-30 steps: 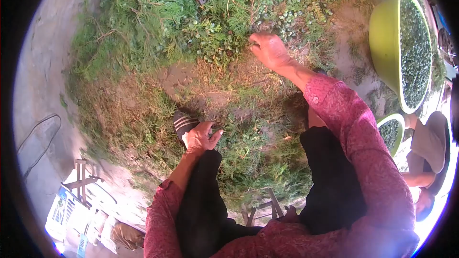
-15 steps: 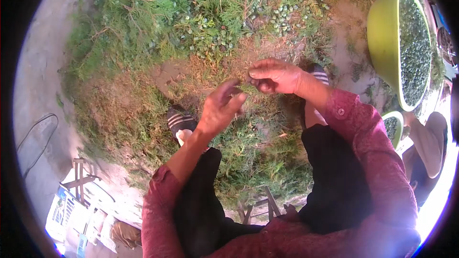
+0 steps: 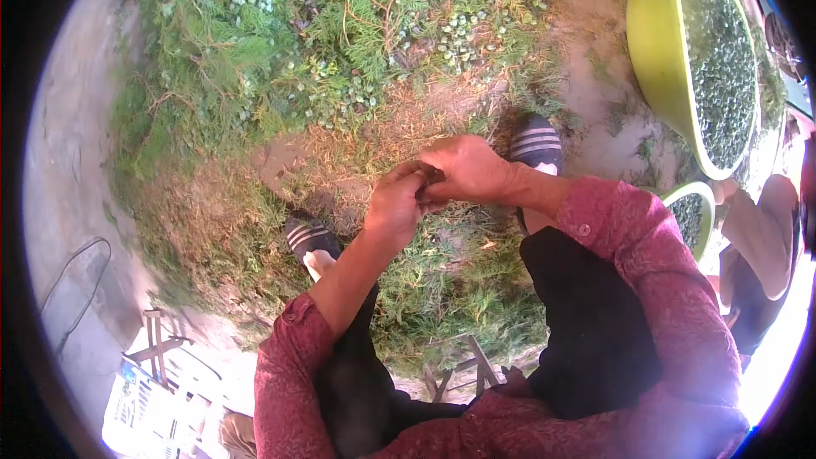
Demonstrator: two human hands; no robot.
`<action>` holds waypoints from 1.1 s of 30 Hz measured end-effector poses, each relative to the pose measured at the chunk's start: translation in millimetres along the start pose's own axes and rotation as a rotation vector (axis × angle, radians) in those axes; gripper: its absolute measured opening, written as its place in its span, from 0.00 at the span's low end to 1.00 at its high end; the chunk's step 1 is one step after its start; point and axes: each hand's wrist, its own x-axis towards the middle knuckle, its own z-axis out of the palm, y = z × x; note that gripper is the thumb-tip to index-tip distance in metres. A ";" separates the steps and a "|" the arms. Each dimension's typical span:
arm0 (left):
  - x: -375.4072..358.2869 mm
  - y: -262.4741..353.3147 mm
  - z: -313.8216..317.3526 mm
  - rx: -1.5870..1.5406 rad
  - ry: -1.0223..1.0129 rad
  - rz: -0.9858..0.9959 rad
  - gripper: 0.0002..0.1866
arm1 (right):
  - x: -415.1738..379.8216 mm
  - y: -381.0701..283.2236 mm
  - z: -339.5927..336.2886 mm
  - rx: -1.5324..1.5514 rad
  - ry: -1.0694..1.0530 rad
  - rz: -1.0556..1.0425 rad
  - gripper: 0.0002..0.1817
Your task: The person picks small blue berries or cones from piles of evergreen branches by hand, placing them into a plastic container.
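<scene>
Green cypress sprigs [image 3: 340, 42] lie heaped well beyond both hands. The left hand [image 3: 393, 208] and right hand [image 3: 466, 170] meet fingertip to fingertip, pinching a small dark piece [image 3: 431, 175] between them — too small to identify. A lime-green basin [image 3: 680, 51] of picked cones stands off to the right hand's side.

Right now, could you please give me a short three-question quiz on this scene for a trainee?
1. True or false: the person's left hand and right hand are touching.
2. What fills the large yellow-green plastic basin? A. water B. small green berry-like cones C. sand
3. What footwear shows below the hands?

Key:
1. True; they meet over a small dark piece, too small to identify.
2. B.
3. Black slide sandals with white stripes.
</scene>
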 end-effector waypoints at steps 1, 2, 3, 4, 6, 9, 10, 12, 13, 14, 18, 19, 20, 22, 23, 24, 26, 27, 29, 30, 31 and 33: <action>1.9 0.4 0.0 0.025 0.021 -0.024 0.12 | -1.5 2.2 0.1 0.001 0.005 0.003 0.21; 3.3 0.7 1.1 0.051 0.041 -0.047 0.12 | -3.8 5.7 1.1 0.067 -0.022 0.023 0.20; 3.2 0.2 3.6 0.055 0.039 -0.049 0.12 | -6.6 8.5 0.3 0.132 -0.050 0.044 0.19; 1.5 1.3 8.9 0.049 0.038 -0.043 0.12 | -9.1 9.5 -5.8 0.130 -0.046 0.047 0.19; 0.1 0.9 12.9 0.046 0.034 -0.038 0.12 | -15.5 11.6 -24.3 0.263 -0.126 0.181 0.17; 2.8 -4.1 7.2 0.174 -0.068 0.000 0.10 | -35.0 20.1 -52.1 0.911 -0.130 0.509 0.12; 5.4 -6.1 4.6 0.185 -0.069 -0.005 0.10 | -38.7 23.3 -59.7 0.911 -0.132 0.510 0.12; 9.6 -9.6 2.5 0.194 -0.072 -0.011 0.10 | -42.5 32.3 -72.3 1.046 0.094 0.568 0.12; 10.6 -10.9 2.0 0.186 -0.052 -0.016 0.11 | -40.4 40.2 -76.0 1.047 0.095 0.570 0.12; 11.4 -12.2 2.0 0.179 -0.031 -0.021 0.11 | -36.5 51.1 -79.5 0.791 0.181 0.618 0.13; 13.7 -12.3 2.2 0.186 -0.033 -0.041 0.11 | -20.3 107.3 -55.6 0.117 0.464 0.507 0.14; 13.8 -11.9 3.1 0.184 -0.028 -0.030 0.11 | -15.5 105.9 -53.3 -0.009 0.538 0.433 0.17; 13.9 -11.8 3.4 0.182 -0.024 -0.019 0.11 | -11.8 106.8 -51.6 -0.007 0.536 0.433 0.17; 15.7 -12.3 1.5 0.179 -0.028 -0.022 0.11 | -6.7 110.0 -49.8 -0.177 0.508 0.394 0.17; 16.4 -12.5 0.5 0.179 -0.035 -0.024 0.12 | -6.9 110.2 -49.0 -0.177 0.507 0.394 0.17; 16.3 -12.5 -0.3 0.178 -0.035 -0.026 0.12 | -7.5 110.3 -48.3 -0.234 0.483 0.348 0.16; 15.7 -8.5 1.4 0.203 -0.047 -0.008 0.15 | -8.3 103.2 -54.6 -0.292 0.458 0.299 0.15; 14.8 -5.9 2.8 0.201 -0.046 -0.007 0.15 | -13.1 98.7 -61.6 0.229 0.312 0.536 0.15; 5.0 9.5 21.2 0.431 0.015 0.120 0.18 | -19.4 77.5 -68.9 0.750 0.138 0.752 0.14; 3.4 13.3 27.4 0.427 0.016 0.120 0.18 | -23.1 63.7 -68.2 0.921 0.098 0.720 0.15; 2.4 16.1 33.2 0.427 0.002 0.183 0.19 | -25.6 52.7 -66.4 1.091 0.058 0.684 0.16; 5.8 17.2 38.7 0.429 -0.012 0.245 0.20 | -23.6 38.2 -61.6 1.139 -0.086 0.604 0.17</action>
